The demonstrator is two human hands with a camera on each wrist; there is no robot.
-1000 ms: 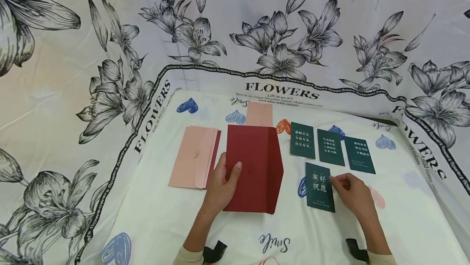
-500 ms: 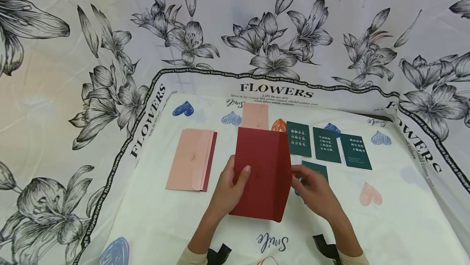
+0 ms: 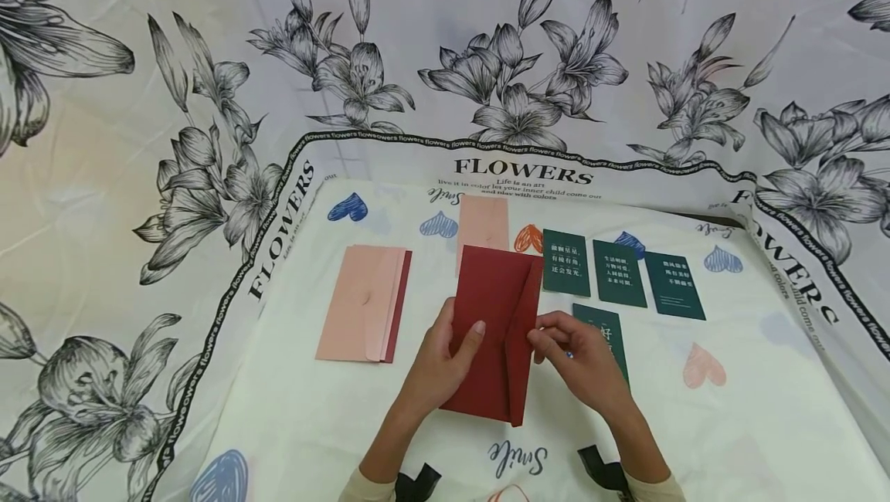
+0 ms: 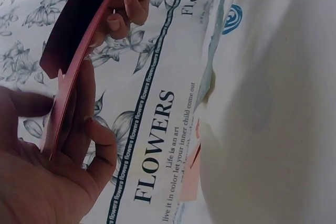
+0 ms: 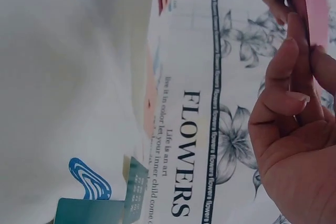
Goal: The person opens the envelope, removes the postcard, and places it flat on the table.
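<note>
My left hand (image 3: 438,363) grips a dark red envelope (image 3: 490,317) by its left side, thumb across the front and fingers behind. My right hand (image 3: 584,355) pinches the envelope's right edge, where the flap is turned inward over the body. In the left wrist view the envelope (image 4: 79,72) appears nearly edge-on, tilted up above the cloth. The right wrist view has the thumb and fingers of the right hand (image 5: 304,156) on either side of the envelope's edge (image 5: 315,14). A dark green card (image 3: 608,324) with white characters lies partly hidden behind the right hand.
Left of the hands lies a stack of pink envelopes (image 3: 348,301) with a red one showing beneath. Another pink envelope (image 3: 483,220) is farther back. Three green cards (image 3: 565,264) form a row at the right. A white heart-printed cloth (image 3: 278,409) covers the table.
My right hand has left the green card and moved left to the red envelope. The envelope's flap, spread out before, is now folded inward. The left hand has shifted slightly right with the envelope.
</note>
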